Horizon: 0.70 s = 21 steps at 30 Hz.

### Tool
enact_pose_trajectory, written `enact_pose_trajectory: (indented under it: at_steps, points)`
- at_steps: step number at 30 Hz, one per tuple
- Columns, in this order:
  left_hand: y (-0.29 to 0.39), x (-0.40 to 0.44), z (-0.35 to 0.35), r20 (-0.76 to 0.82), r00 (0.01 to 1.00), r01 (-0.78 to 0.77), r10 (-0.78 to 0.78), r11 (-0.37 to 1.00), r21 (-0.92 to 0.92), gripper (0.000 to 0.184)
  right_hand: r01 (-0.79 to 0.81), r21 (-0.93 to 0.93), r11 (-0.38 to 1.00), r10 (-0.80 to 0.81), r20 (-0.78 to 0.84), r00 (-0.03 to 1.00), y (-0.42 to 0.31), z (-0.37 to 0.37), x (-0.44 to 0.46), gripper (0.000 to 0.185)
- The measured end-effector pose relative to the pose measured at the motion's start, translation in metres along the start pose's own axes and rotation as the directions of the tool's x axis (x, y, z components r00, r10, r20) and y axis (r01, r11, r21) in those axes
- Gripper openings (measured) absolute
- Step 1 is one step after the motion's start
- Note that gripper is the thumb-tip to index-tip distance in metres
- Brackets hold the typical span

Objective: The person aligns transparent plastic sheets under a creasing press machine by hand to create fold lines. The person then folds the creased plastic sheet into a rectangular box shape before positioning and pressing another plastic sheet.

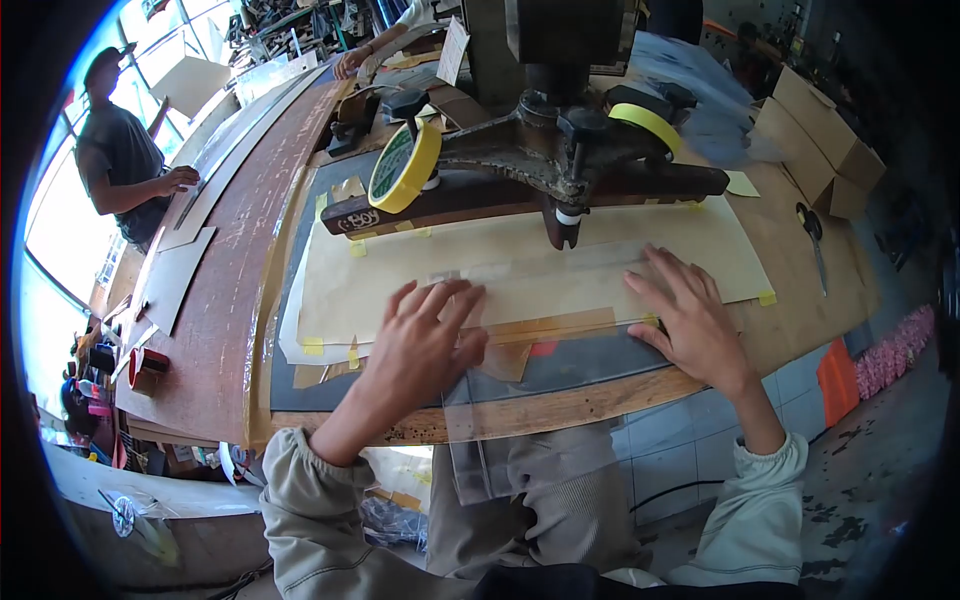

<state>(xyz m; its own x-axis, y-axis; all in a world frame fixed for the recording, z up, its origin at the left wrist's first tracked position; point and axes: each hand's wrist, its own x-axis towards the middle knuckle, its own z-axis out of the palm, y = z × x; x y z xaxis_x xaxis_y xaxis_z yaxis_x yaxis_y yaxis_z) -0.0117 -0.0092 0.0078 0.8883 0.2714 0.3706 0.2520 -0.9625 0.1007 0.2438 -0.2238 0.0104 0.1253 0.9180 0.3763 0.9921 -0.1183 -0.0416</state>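
A clear plastic sheet (540,390) lies over the near part of the cream board (390,285) and hangs past the table's front edge. My left hand (420,335) rests on the sheet's left side, palm down, fingers spread and slightly bent. On its right side, my right hand (690,325) lies with fingers spread, near the board's right part. Behind both hands stands a dark metal press (560,150) with a long bar (480,200) across the board. Two yellow tape rolls (408,168) hang on its knobs. Small yellow tape pieces mark the board's edges.
Scissors (815,245) lie at the right, near an open cardboard box (820,150). A person (125,150) stands at the left beside long sheets on the brown table (235,260). Another person's hand (350,62) is at the back. A red cup (148,368) stands at left.
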Motion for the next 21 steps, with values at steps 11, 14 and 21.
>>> enact_pose_trajectory:
  at_steps: [11,14,21]
  points:
    - [-0.032,0.02,0.026,-0.04,0.999,0.003,0.002,0.991,0.137,0.042,-0.101,0.048,0.994,0.094,0.13,0.987,0.029,0.031,0.036,0.059]
    - [-0.033,0.028,0.026,-0.031,0.998,0.051,-0.046,0.984,0.173,0.042,-0.172,0.03,0.985,0.171,0.036,0.985,0.021,0.029,0.041,0.054]
    - [-0.036,0.03,0.015,0.066,0.992,0.098,-0.103,0.992,0.077,0.055,-0.088,0.084,0.993,0.089,-0.018,0.996,0.035,0.03,0.043,0.053]
